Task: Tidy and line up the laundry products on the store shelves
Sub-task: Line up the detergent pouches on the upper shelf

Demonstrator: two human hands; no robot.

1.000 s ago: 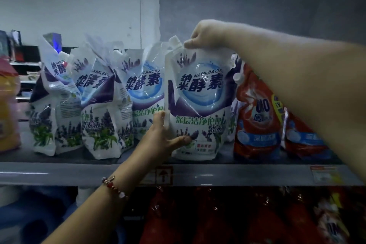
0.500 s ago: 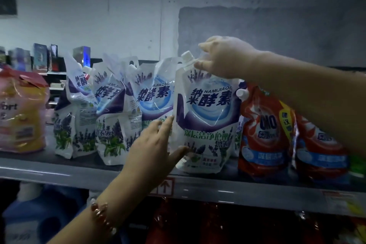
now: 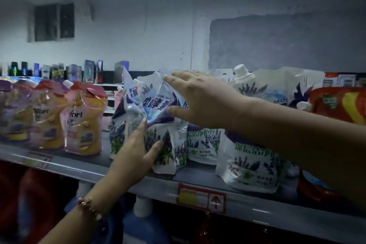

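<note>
Left hand (image 3: 136, 150), right hand (image 3: 200, 99) spread on lavender pouch (image 3: 158, 125) — "NAMIJIA…" partly legible.

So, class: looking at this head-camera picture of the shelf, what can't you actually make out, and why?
- Head view: right hand and forearm cover the middle white pouches' labels.
- Left hand hides the lower front of the leaning white pouch.
- Red pouch is cut off by the right edge.
- Price tag print is too blurred to read.
- Lower shelf goods sit in shadow.
</note>
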